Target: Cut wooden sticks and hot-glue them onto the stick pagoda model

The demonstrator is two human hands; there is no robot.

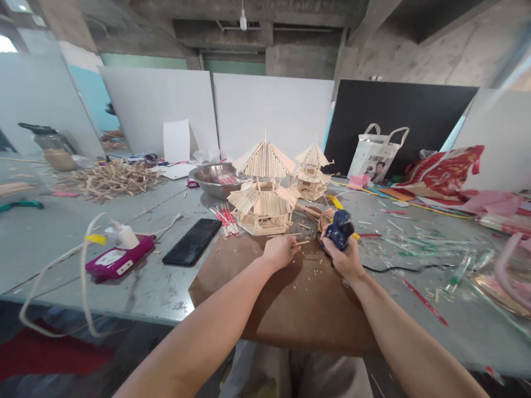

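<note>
My left hand (281, 252) is closed on a thin wooden stick (302, 242), whose end points right over the brown board (265, 315). In my right hand (347, 258) is a blue power tool (338, 229) with a black end and a bit of yellow; its exact kind does not show clearly. Just beyond my left hand stands a two-tiered stick pavilion (265, 193) with a pointed roof. A smaller stick pavilion (312, 171) is behind it to the right. Small pale scraps are scattered on the board between my hands.
To the left are a black phone (192, 242), a purple power strip (120, 257) with white cables, a steel bowl (215, 179) and a heap of sticks (112, 179). A black cord (409, 268), plastic wrappers (431, 240) and a white bag (373, 155) are on the right.
</note>
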